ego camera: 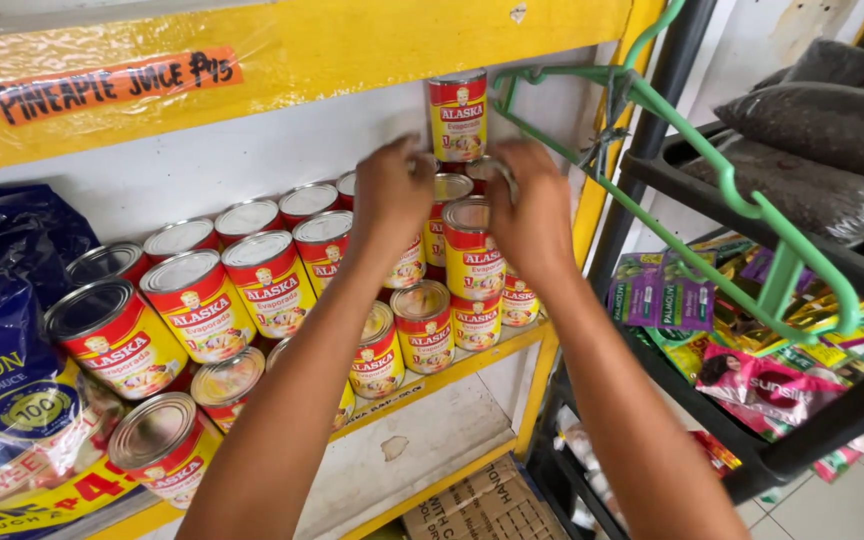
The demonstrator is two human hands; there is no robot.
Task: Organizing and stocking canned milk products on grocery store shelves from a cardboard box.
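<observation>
Head view. Both forearms reached up and forward into a yellow shelf [472,365] stocked with red-and-yellow milk cans [272,285], stacked in two tiers. The left hand [392,190] was seen from the back, its fingers curled around a can in the upper tier near the rear wall; that can [410,265] was largely hidden by the hand, so the exact grip could not be told. The right hand [532,215] was likewise curled, its fingers meeting the silver rim of an upper-tier can [492,168] just beside the top of another can [472,250]. A single can [457,115] stood upright alone on top of the stack, directly above and between the two hands, touching neither as far as could be seen. A blue pasta packet [2,350] lay at the left end of the shelf. To the right, a green wire hanger [742,200] projected over a black rack [802,450] holding coloured sachets [752,380] and dark bagged goods [812,130]
</observation>
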